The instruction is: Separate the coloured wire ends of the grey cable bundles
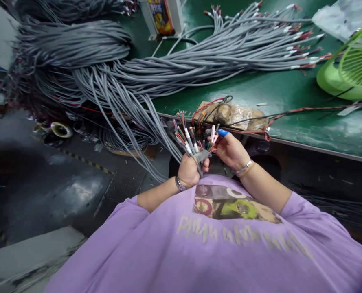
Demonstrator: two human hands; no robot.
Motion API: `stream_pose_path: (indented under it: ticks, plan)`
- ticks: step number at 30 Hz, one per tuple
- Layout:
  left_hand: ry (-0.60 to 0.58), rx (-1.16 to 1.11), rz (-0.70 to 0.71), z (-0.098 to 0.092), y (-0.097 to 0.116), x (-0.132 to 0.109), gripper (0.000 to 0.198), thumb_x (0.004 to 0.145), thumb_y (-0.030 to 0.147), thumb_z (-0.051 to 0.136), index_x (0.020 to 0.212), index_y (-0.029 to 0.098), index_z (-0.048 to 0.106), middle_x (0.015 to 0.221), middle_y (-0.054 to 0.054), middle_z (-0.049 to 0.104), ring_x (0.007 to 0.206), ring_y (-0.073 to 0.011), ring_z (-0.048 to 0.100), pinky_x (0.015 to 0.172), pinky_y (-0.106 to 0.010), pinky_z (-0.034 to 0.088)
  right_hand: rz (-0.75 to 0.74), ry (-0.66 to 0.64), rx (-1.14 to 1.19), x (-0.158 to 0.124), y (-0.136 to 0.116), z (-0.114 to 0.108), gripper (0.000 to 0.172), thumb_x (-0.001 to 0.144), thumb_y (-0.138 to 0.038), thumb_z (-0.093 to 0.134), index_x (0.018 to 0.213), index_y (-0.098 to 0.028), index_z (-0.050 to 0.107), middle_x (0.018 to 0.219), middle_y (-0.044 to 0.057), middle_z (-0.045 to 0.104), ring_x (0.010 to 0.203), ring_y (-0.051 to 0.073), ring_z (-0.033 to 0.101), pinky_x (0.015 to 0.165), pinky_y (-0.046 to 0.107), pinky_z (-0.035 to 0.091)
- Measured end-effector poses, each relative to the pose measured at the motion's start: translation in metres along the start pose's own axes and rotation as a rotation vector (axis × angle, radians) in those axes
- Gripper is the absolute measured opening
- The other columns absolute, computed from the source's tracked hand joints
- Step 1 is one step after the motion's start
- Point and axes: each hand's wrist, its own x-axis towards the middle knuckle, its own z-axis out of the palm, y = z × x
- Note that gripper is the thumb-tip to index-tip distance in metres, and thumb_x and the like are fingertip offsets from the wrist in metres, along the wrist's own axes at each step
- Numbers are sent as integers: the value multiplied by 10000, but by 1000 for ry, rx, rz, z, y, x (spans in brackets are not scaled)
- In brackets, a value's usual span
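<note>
My left hand is closed around several grey cables in front of my body. Their stripped ends fan upward, with white bands and thin coloured wires. Close by on the right, my right hand is bent in a pinch, a blue cover on its thumb. At its fingertips shows a small pale pink, forked, clip-like piece. Some coloured wire ends spread just below those fingertips, and whether they are touched is hard to tell.
A large bundle of grey cables lies across the green table and droops over its front edge. Near that edge sits a taped block with red and black leads. A green fan stands at right; cable coils lie below the table.
</note>
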Motion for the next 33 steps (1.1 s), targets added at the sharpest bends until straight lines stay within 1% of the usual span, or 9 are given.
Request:
stream_pose_path:
  ticks: [4,7,12,15,18,21,27,30,33]
  plan:
    - [0,-15,9,3,1,4,308,608,367,788,614,165,556,464,31,518,394,-60,431,391,-198,315,-8,11,-48,3,3,-1,461,857,-662,636,826,-205,692,719,18,705,577,115,579,555,253,465]
    - [-7,-27,20,2,0,7,290,615,349,781,614,168,554,458,33,516,390,-63,434,385,-196,316,26,-1,-34,5,3,2,525,820,-724,635,843,-203,694,723,21,711,564,120,575,548,259,473]
    - [16,-30,-12,2,-1,7,297,616,348,800,644,161,571,462,36,519,396,-61,440,390,-187,318,23,22,38,10,4,6,520,774,-730,681,791,-210,668,684,2,689,565,119,562,544,252,475]
    - [30,-30,-39,3,0,7,319,602,358,820,662,154,582,473,34,529,405,-62,450,395,-184,324,-14,53,68,15,8,3,485,758,-692,730,841,-217,675,683,-5,685,620,128,587,583,257,480]
    - [26,-29,-39,3,0,7,335,590,363,826,655,158,569,474,35,529,405,-62,446,395,-186,317,-27,16,71,17,11,-2,520,724,-709,750,913,-228,682,701,-10,690,647,135,601,604,271,487]
    - [18,-9,-24,3,-1,8,324,592,369,810,649,160,569,471,31,528,401,-63,441,395,-192,311,-23,-13,56,16,12,-3,547,721,-752,715,912,-241,676,721,-5,694,660,144,609,590,274,481]
    - [-4,15,26,-2,-2,0,316,612,388,776,599,174,544,448,27,522,377,-69,433,392,-209,314,39,-6,47,6,6,1,593,797,-823,548,836,-240,651,726,0,695,620,138,591,571,265,462]
    - [-1,12,47,-5,-1,-4,307,618,391,771,604,175,555,451,27,533,373,-70,438,397,-210,323,64,-38,20,2,2,0,546,824,-773,573,862,-235,663,760,7,707,631,136,597,569,265,455]
    - [17,-16,60,-5,0,-3,295,606,384,778,624,174,573,456,30,542,377,-67,443,399,-202,326,76,-38,29,0,2,-2,390,834,-621,681,854,-231,668,784,-6,711,647,120,590,584,253,450]
